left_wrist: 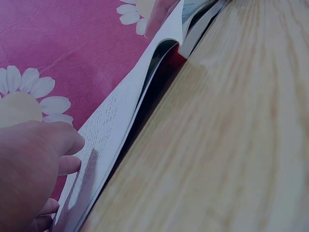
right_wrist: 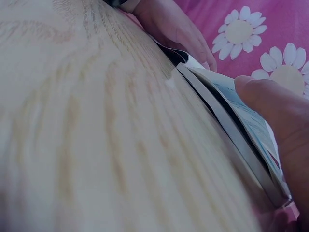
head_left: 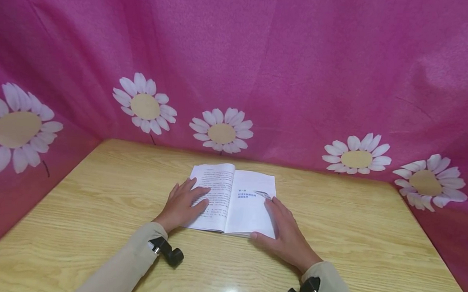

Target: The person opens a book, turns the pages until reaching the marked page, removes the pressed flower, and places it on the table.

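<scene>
A book (head_left: 250, 214) lies spread on the table, its left page (head_left: 220, 181) full of printed text and its right page mostly white with a short blue heading. Over the left page is my left hand (head_left: 184, 205), fingers spread and loosely bent across the text. My right hand (head_left: 289, 234) lies along the right page's outer edge, its thumb near the bottom edge and its fingers by the side. In the right wrist view the right thumb (right_wrist: 263, 99) reaches over the page. The left page (left_wrist: 120, 104) bows up near the spine in the left wrist view.
The light wood table (head_left: 136, 171) has a shiny spot near its front. Behind and at both sides hangs a magenta cloth (head_left: 286, 77) with large white daisies. Black camera mounts (head_left: 167, 251) sit on both beige sleeves.
</scene>
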Demonstrator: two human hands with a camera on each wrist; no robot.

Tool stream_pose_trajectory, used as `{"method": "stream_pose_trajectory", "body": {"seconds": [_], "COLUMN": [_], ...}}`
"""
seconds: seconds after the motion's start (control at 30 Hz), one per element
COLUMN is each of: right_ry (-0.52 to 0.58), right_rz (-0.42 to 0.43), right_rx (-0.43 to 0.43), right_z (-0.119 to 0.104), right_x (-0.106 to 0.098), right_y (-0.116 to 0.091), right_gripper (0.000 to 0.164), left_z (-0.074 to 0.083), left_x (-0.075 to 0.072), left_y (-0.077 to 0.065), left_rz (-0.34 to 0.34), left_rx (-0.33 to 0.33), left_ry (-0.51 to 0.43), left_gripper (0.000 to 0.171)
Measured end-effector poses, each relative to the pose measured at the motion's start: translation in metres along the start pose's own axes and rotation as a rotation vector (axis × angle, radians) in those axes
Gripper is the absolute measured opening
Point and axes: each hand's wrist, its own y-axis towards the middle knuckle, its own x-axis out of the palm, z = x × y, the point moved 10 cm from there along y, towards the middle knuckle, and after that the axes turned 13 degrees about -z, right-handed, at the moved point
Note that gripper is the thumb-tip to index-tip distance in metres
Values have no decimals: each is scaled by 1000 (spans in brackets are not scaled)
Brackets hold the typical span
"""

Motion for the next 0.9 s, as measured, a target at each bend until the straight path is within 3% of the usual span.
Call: {"method": "stream_pose_trajectory", "body": {"seconds": [0.9], "right_ry": [12], "right_rz": [53], "right_rx": [47], "right_z": [2], "right_x": [-2], "right_y": [3], "right_gripper": [103], "left_z": [0], "left_x": [0], "left_y": [0], "left_rz": [-6], "left_rx": [-14], "left_ry": [-4], "left_gripper": [40]}}
